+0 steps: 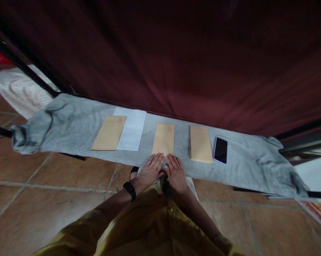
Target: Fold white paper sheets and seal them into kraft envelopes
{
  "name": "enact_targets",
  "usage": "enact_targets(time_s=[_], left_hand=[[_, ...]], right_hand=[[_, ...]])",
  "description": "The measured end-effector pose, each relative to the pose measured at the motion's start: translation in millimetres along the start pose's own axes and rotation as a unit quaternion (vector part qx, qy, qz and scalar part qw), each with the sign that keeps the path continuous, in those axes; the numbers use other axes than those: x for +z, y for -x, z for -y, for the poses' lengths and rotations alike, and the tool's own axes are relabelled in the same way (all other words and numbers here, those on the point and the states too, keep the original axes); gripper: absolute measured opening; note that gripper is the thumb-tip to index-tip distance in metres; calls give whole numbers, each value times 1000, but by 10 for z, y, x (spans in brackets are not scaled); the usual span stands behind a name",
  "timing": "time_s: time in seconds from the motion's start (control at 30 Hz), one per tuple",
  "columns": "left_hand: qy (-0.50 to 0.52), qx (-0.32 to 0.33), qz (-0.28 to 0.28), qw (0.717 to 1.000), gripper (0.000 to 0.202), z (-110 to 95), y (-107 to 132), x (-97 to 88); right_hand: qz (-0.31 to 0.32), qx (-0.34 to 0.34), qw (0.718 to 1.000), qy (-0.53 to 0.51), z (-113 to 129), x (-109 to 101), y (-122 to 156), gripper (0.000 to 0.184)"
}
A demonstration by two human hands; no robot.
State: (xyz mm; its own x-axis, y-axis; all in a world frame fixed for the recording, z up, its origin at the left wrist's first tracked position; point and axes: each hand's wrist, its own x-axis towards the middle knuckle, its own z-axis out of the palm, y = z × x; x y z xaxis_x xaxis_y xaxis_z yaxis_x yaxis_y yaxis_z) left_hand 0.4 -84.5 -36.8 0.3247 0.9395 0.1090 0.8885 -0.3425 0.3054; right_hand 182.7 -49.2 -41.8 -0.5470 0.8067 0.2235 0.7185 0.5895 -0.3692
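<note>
A brown paper envelope (163,138) lies in front of me on a grey cloth, its near end under my fingertips. My left hand (152,167) rests flat on its near left corner, fingers stretched out. Beside it, my right hand (175,172) presses on the near right corner, its fingers extended too. To the left, another brown envelope (108,133) partly covers a creased white sheet of paper (132,129). On the right lies a stack of brown envelopes (201,144), with a phone (220,150) in a pale purple case next to it.
The grey cloth (69,124) covers a long narrow surface. Behind it hangs a dark red curtain (176,64). Black metal bars (29,67) stand at the left. Striped fabric (24,92) is at the far left, and white sheets (315,174) lie at the far right. Tiles (69,170) cover the floor.
</note>
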Motion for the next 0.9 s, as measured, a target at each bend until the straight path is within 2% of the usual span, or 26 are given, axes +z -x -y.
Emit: enact_targets(time_s=[0.13,0.27,0.43,0.63,0.77,0.9], left_hand=[[27,-10,-10,1000,69,11,29,-16],[4,-17,-21,1000,67,113,114,-29],[-36,-16,-35,999,65,223,170,-4],[-65,-9,-53,996,62,228,163,17],[-59,-21,-63,996,62,234,182,2],[-41,-33,-69,996,58,255,198,-20]], right_hand=[[0,9,1000,25,-79,-47,57,48],[-5,21,999,34,-166,-124,115,46],[-23,25,999,29,-37,-169,30,49],[-2,-35,999,-6,213,-23,-140,49],[-9,-21,1000,6,204,76,-96,49],[-22,2,1000,15,158,89,-22,51]])
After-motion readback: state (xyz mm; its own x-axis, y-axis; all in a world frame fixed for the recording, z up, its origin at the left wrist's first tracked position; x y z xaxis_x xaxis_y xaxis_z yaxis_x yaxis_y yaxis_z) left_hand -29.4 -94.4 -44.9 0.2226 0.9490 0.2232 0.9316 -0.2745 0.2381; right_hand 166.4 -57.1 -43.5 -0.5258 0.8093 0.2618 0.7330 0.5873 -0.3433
